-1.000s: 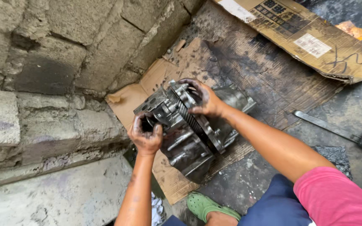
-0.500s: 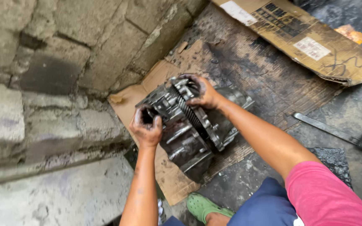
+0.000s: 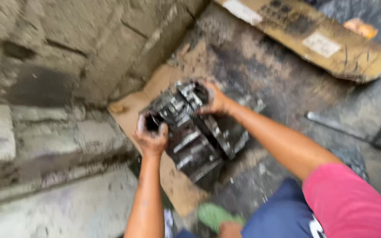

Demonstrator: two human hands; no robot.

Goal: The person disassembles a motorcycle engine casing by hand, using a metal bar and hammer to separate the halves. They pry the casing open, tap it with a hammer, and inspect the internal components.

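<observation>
A dark, greasy metal engine block (image 3: 197,132) rests on a sheet of brown cardboard (image 3: 173,185) laid on the ground beside a stone wall. My left hand (image 3: 151,134) grips the block's near left end, fingers curled over a round opening. My right hand (image 3: 216,100) clasps the block's far upper edge. Both hands look smeared with grease. The picture is blurred by motion, so small parts of the block cannot be made out.
A rough stone wall (image 3: 58,79) rises at the left. A flattened cardboard box (image 3: 314,39) lies at the back right. A long metal tool (image 3: 331,123) lies on the dark oily ground at the right. My green sandal (image 3: 214,215) is below the block.
Both hands keep their hold on the engine block. The view has shifted slightly and turned blurry; the block seems to have tipped a little toward me.
</observation>
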